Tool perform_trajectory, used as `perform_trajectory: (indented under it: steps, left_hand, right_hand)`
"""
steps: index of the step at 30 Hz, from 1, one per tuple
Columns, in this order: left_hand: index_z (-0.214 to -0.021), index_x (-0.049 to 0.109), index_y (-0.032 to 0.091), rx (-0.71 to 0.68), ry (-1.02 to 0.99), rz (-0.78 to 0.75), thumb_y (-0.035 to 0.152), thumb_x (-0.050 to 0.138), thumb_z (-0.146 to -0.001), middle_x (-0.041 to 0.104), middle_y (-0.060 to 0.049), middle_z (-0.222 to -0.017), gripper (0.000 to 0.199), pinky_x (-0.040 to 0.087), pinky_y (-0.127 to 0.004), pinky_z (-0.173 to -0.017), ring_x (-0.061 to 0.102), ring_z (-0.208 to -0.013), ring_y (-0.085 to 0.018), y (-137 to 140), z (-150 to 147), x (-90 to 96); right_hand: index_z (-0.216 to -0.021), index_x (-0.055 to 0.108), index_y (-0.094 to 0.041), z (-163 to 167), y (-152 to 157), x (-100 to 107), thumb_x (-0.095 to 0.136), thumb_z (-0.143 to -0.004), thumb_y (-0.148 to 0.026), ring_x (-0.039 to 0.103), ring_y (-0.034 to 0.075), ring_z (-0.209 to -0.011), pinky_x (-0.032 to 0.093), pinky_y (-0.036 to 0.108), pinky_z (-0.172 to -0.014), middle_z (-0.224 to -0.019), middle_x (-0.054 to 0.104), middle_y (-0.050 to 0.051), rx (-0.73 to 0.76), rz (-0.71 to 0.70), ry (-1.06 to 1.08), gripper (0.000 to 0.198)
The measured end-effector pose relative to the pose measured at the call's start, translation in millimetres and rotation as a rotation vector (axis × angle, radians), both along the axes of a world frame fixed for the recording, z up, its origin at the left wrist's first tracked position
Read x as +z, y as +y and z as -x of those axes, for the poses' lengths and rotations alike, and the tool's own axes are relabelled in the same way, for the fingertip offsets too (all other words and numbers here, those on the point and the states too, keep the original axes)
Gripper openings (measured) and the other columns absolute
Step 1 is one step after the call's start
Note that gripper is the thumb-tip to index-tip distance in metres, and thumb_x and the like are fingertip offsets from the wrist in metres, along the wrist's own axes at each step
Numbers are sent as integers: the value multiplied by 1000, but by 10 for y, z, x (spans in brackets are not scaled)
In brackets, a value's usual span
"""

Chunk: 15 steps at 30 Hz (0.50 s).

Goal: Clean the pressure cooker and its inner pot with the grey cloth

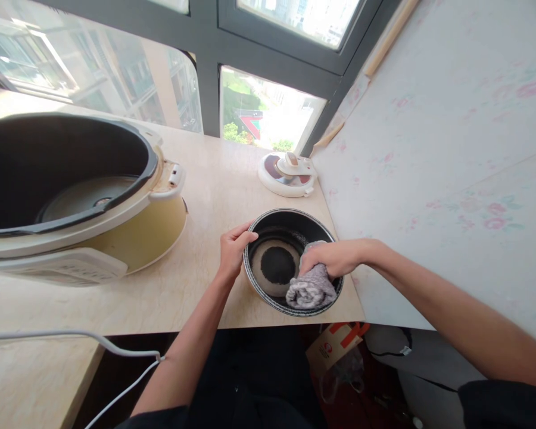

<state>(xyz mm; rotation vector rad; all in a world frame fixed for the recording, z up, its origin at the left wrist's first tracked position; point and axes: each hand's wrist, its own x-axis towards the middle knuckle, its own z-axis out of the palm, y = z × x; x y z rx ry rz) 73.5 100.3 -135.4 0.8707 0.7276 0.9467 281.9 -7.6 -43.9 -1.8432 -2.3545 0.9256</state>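
Your dark right sleeve [504, 402] lay nearest the camera. Beyond it, the black pot [277, 265] stood on the table [214, 208], close to the front edge. Your right hand [330, 259] was closed around a bunched grey cloth [310, 290] inside the pot. Your left hand [234, 247] pinched its rim, thumb uppermost; the fingers were mostly hidden, so how firm that hold was seemed unclear. Had it slackened under a hard push, the pot could have skidded or tipped over the edge. The white cable [116, 347] beside your left forearm [192, 339] could have snagged.
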Motion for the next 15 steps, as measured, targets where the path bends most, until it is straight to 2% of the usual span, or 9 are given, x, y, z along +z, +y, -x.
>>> perform_trajectory:
  steps: [2, 5, 8, 10, 12, 15]
  left_hand:
    - [-96, 82, 22, -20, 1, -24, 22, 73, -63, 79, -3, -94, 35, 52, -37, -91, 71, -93, -24, 16, 16, -17]
    - [-99, 82, 23, -41, 0, -57, 21, 73, -63, 79, -3, -99, 36, 50, -40, -98, 70, -100, -26, 29, 31, -51]
    - [-99, 81, 24, -46, -11, -55, 19, 73, -63, 79, -2, -101, 37, 47, -42, -102, 69, -103, -26, 27, 26, -76]
    - [-98, 82, 23, -53, -25, -32, 19, 73, -63, 79, -2, -100, 37, 47, -42, -102, 69, -103, -27, 17, 13, -74]
    - [-98, 82, 22, -67, -42, -8, 19, 72, -62, 79, -3, -100, 37, 48, -42, -100, 69, -102, -27, 3, -5, -56]
    - [-98, 82, 20, -80, -57, -4, 20, 71, -63, 78, -3, -98, 37, 50, -37, -94, 68, -101, -26, -26, -28, -19]
  right_hand:
    - [-96, 75, -19, -60, 40, 0, 65, -68, -4, 60, 23, -97, 40, 40, -103, -90, 70, 3, 70, -89, -96, 33]
    - [-95, 76, -19, -114, 137, 4, 63, -71, -1, 58, 23, -102, 33, 44, -110, -90, 70, 4, 136, -139, -154, 32]
    - [-88, 77, -22, -151, 272, 0, 59, -76, 4, 59, 22, -101, 20, 50, -117, -89, 70, 3, 317, -173, -230, 33]
    - [-90, 77, -24, -133, 375, -37, 56, -81, 4, 60, 21, -101, 16, 53, -118, -94, 71, 3, 413, -195, -265, 36]
    - [-98, 76, -25, -53, 475, -104, 54, -87, 0, 59, 21, -103, 22, 53, -116, -100, 71, 4, 448, -266, -264, 35]
    - [-103, 72, -21, 151, 598, -220, 51, -95, -10, 58, 22, -101, 39, 45, -101, -102, 69, 8, 482, -477, -264, 25]
